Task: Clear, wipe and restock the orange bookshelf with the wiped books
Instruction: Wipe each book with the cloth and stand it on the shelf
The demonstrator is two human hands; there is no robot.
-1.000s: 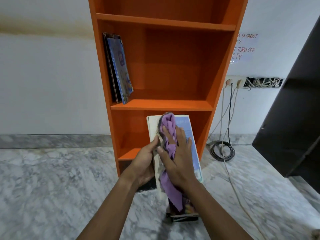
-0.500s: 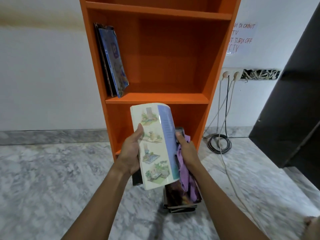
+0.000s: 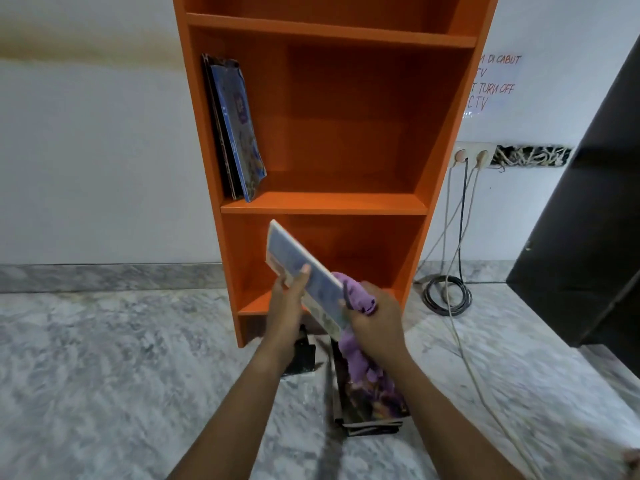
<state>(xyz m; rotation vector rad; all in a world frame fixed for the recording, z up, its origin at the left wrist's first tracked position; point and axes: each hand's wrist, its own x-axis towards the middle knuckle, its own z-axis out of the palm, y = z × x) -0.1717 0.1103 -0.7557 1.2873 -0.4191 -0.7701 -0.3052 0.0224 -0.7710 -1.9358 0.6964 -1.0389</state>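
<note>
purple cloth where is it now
Head view, centre: the purple cloth is gripped in the right hand, beside the book, hanging over the floor stack.

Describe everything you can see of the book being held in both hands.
The book is a thin softcover with a blue illustrated cover and a pale cream edge; blur hides the print. It is closed and tilted, top corner up-left, lower end down-right, held in the air before the bottom compartment of the orange bookshelf. The left hand grips its left edge, thumb on the cover; the right hand, clutching a purple cloth, holds its lower end.
</note>
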